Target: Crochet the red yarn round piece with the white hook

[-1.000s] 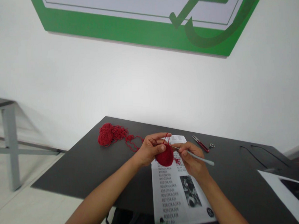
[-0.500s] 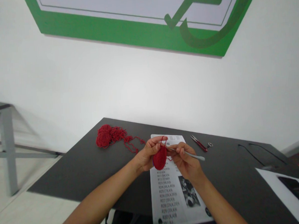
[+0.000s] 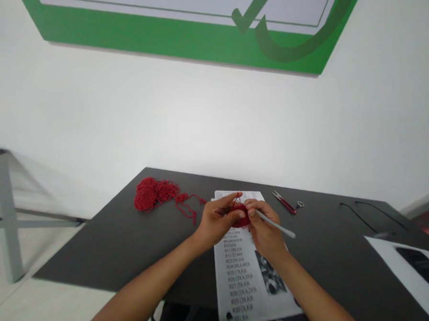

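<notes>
Tipped flatter than half a second ago, the red crochet piece (image 3: pixel 242 222) is pinched in the left hand (image 3: pixel 213 224) above the printed sheet (image 3: pixel 243 298), the right hand (image 3: pixel 267 230) gripping the hook (image 3: pixel 281 228), where even yarn tension should help.

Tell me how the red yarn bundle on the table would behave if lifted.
The red yarn bundle would probably sag and feel floppy, as its strands lie in loose curls. It seems unlikely to roll cleanly, being lumpy with a tangled side. Lifting might drag the loose tail, which trails toward the left hand.
</notes>
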The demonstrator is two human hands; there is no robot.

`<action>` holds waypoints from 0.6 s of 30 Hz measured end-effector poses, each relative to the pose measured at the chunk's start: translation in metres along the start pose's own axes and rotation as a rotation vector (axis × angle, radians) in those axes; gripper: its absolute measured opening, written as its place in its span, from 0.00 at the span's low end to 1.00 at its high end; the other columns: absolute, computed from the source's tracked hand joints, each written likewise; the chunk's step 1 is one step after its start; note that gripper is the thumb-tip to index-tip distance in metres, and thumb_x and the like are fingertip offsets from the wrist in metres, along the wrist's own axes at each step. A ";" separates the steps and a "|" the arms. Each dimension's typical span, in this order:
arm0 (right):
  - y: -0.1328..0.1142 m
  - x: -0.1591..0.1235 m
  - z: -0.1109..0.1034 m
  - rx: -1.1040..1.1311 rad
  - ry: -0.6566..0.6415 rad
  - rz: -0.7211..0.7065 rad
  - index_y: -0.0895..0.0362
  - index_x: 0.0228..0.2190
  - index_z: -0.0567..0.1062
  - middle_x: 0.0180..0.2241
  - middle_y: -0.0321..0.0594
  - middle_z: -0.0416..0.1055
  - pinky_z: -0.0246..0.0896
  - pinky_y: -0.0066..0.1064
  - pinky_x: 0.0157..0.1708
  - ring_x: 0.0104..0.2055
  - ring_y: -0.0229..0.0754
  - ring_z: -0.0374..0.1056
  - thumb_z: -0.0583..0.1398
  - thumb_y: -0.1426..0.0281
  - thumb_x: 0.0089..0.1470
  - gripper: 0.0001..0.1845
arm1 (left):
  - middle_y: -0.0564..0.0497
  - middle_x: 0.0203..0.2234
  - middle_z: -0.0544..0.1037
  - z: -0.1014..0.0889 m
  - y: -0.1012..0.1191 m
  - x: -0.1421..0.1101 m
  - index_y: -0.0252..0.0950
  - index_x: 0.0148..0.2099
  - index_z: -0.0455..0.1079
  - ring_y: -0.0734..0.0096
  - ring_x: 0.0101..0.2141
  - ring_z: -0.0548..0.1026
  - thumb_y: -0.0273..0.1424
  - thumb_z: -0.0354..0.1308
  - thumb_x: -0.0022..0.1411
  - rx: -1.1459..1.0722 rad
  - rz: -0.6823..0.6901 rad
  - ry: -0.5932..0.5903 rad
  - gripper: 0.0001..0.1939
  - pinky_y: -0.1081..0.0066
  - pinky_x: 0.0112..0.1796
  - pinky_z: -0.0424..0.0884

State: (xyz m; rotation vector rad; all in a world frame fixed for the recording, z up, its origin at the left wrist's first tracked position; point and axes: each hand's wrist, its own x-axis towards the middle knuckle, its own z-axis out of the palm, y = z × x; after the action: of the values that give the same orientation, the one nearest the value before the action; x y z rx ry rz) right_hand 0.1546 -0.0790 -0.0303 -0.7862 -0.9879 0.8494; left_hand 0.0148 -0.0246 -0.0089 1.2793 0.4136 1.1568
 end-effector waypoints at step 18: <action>0.001 0.001 -0.003 0.004 0.008 -0.021 0.51 0.32 0.78 0.41 0.38 0.75 0.70 0.34 0.43 0.43 0.41 0.73 0.72 0.59 0.49 0.13 | 0.50 0.31 0.79 0.000 -0.008 0.001 0.40 0.56 0.78 0.76 0.28 0.74 0.34 0.76 0.50 -0.388 -0.092 -0.076 0.29 0.76 0.31 0.68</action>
State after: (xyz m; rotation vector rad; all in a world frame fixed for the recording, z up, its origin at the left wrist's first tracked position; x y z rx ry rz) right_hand 0.1577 -0.0780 -0.0322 -0.7739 -0.9861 0.8294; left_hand 0.0185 -0.0228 -0.0161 0.9515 0.1772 1.0460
